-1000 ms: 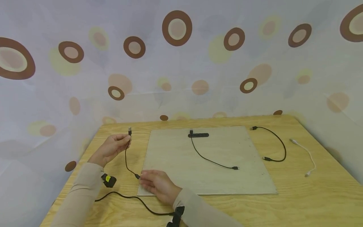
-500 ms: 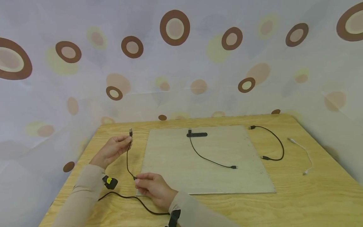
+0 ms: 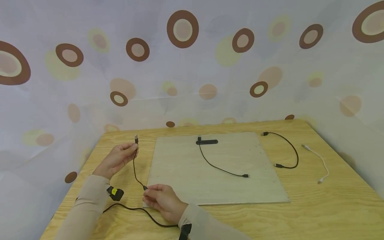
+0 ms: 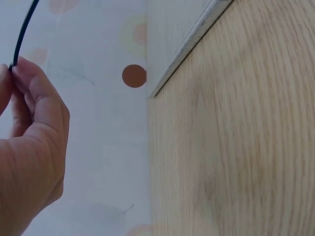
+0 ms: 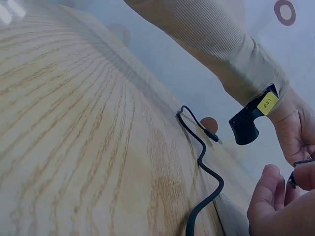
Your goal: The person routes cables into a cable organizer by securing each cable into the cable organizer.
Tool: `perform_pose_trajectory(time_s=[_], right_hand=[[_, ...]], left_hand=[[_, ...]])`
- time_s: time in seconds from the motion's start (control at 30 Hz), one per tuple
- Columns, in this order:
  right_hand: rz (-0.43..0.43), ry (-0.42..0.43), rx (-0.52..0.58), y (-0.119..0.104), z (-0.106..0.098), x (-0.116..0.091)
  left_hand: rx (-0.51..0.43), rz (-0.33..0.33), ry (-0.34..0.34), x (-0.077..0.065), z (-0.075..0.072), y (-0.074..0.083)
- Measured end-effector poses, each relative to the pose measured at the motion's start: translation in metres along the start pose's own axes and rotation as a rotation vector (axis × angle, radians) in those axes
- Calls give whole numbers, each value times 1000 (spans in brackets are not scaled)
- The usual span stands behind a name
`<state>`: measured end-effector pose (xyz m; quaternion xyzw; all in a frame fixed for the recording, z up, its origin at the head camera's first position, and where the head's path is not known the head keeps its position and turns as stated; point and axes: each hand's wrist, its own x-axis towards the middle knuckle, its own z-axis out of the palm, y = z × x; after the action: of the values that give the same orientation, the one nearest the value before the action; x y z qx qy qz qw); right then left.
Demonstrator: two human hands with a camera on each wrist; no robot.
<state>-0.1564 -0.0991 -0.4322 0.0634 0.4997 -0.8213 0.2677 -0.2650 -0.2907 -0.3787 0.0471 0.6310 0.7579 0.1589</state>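
Observation:
My left hand [image 3: 116, 160] pinches a short black USB cable [image 3: 134, 170] just below its upright USB-A plug [image 3: 136, 139], above the table's left side. Lower down, my right hand [image 3: 165, 201] pinches the plug at the cable's other end, close over the board's front left corner. The cable hangs in a slight curve between the hands. In the left wrist view a stretch of the cable [image 4: 22, 37] rises from the fingertips. The right wrist view shows the thumb and fingers of the right hand [image 5: 283, 211], with the left hand [image 5: 298, 130] beyond.
A pale board [image 3: 240, 193] lies on the wooden table. On it, a black strip-shaped holder [image 3: 211, 142] has another black cable [image 3: 222, 170] at its left end. To the right lie a black cable [image 3: 295, 150] and a white cable [image 3: 322, 160]. A longer black cable [image 3: 135, 209] runs along the front.
My right hand has closed its fingertips on the cable's lower plug, which earlier hung at the fingers' tips. The left hand keeps its hold. The head view has shifted slightly.

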Motion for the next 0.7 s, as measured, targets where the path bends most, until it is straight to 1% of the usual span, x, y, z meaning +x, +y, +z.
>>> perform_pose_trajectory(time_s=[0.17,0.27,0.4,0.47,0.53,0.7], right_hand=[[-29,14,37,-3,-1,-2],[-60,42,65,-6,-1,-3],[-128,96,96,-8,-4,-4],[-158,125,98,-9,-6,-4],[-178,150,100,-11,-9,-5],[-190,184,100,-14,-19,-7]], left_hand=[[-12,-13,-2,0,5,0],[-17,-22,4,1,9,0],[-14,-31,16,2,14,-3],[10,-34,19,2,17,-4],[55,-25,23,3,18,-7],[151,4,65,6,23,-13]])
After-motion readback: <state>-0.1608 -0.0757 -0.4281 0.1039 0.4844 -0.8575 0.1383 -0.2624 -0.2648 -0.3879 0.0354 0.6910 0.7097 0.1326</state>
